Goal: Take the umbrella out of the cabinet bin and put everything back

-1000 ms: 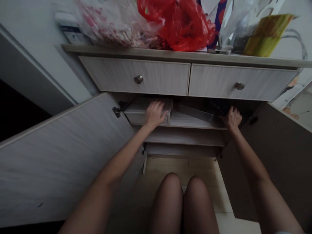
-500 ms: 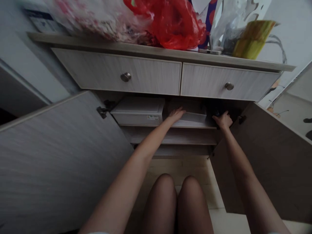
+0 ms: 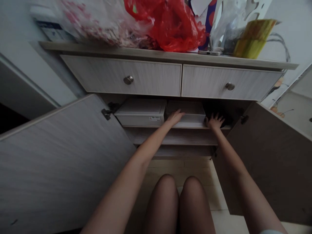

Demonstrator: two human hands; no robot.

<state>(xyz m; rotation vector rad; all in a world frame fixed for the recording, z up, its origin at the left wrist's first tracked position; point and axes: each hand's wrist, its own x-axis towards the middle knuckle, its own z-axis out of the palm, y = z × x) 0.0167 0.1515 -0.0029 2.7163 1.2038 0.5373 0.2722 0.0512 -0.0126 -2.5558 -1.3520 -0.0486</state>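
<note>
My left hand (image 3: pixel 175 117) rests with fingers stretched out on the front of a clear-fronted box (image 3: pixel 195 117) on the cabinet's top shelf. To the left of that box stands a white storage box (image 3: pixel 140 112) with a small label. My right hand (image 3: pixel 215 121), its fingers spread, is at the right end of the same shelf. It lies against a dark item (image 3: pixel 223 115) in the shadowed corner, whose kind I cannot make out.
The left door (image 3: pixel 73 162) and right door (image 3: pixel 270 156) stand wide open at my sides. Two drawers with round knobs (image 3: pixel 128 80) sit above. On the top lie a red plastic bag (image 3: pixel 170 26), a clear bag (image 3: pixel 102 26), a phone (image 3: pixel 209 52) and a yellow container (image 3: pixel 254 39).
My right hand has shifted left and its fingers have spread from a curled grip. The clear-fronted box now sits straighter on the shelf. My left hand stays on it.
</note>
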